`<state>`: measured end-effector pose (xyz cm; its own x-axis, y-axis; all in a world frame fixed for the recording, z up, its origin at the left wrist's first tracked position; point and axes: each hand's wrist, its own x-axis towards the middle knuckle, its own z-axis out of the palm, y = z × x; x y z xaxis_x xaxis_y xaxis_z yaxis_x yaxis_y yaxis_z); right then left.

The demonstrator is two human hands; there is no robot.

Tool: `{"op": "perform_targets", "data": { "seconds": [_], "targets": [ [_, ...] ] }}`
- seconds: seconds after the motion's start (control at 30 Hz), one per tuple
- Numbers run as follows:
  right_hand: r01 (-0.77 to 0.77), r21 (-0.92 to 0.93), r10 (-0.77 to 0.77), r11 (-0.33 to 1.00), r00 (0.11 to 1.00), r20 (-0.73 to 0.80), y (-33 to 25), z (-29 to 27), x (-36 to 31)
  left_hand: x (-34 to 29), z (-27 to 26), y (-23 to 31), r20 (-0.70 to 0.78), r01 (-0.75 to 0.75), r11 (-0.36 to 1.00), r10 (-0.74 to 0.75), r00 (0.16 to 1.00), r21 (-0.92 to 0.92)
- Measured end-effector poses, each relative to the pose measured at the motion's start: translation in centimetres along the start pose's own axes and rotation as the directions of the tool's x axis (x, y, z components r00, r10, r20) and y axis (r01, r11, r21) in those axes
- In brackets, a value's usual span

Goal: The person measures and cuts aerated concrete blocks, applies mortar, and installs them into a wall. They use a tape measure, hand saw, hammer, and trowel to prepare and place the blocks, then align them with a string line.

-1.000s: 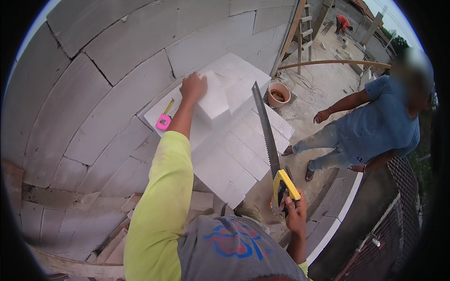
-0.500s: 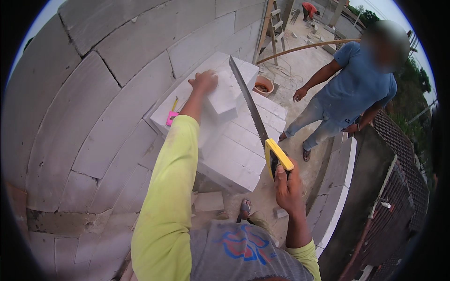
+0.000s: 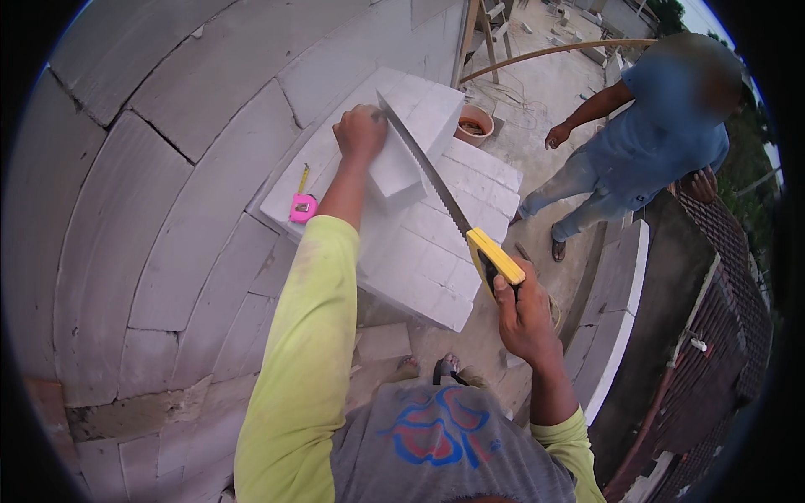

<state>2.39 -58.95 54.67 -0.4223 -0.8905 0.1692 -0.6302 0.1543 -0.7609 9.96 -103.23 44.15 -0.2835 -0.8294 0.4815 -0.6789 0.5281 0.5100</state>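
Observation:
My right hand [image 3: 530, 317] is wrapped round the yellow and black handle of a handsaw [image 3: 433, 178]. Its long toothed blade slants up and left, across the near right part of a small white block [image 3: 394, 172]. Whether the teeth touch the block I cannot tell. Curled over the left side of that block is my left hand [image 3: 362, 134], close to the saw's tip; its fingertips are partly hidden. The block lies on a stack of white blocks [image 3: 449, 272]. Left of my left forearm, a pink tape measure [image 3: 303, 207] rests on the stack with a short yellow length of tape out.
A block wall [image 3: 193, 201] rises on the left. At the right stands a co-worker in a blue shirt [image 3: 671, 151], beside a low block parapet [image 3: 616, 310] with a tiled roof beyond. A reddish bucket [image 3: 475, 124] and a wooden ladder [image 3: 495, 33] are behind the stack.
The saw's tip has swung left, nearer my left hand, and the blade now crosses more of the block. The co-worker's hand by the parapet has come up. The whole view has shifted slightly.

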Motion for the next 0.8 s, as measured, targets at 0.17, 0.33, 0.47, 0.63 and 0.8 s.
{"op": "perform_targets", "data": {
  "seconds": [0.17,0.33,0.47,0.63,0.8],
  "targets": [
    [-0.016,-0.048,0.020,0.999,0.997,0.071,-0.6,-0.5,0.6,-0.1,0.0,0.2,-0.014,-0.002,1.000,0.002,1.000,0.011],
    [-0.145,0.013,0.141,0.989,0.976,0.169,-0.2,0.4,2.6,0.2,0.4,-0.3,-0.027,-0.004,0.999,0.002,1.000,-0.045],
    [-0.026,0.023,0.023,0.999,0.992,0.123,0.6,0.7,1.2,0.2,0.8,-0.7,-0.032,-0.020,1.000,0.020,0.999,-0.009],
    [-0.149,0.053,0.134,0.987,0.965,0.224,-0.2,0.5,3.4,0.4,0.4,-0.9,-0.014,-0.040,0.999,0.040,0.999,-0.024],
    [-0.054,0.048,0.042,0.997,0.975,0.219,0.5,1.6,6.9,-0.2,-0.6,0.3,-0.006,0.162,0.975,-0.164,0.986,-0.152]
  ]
}}
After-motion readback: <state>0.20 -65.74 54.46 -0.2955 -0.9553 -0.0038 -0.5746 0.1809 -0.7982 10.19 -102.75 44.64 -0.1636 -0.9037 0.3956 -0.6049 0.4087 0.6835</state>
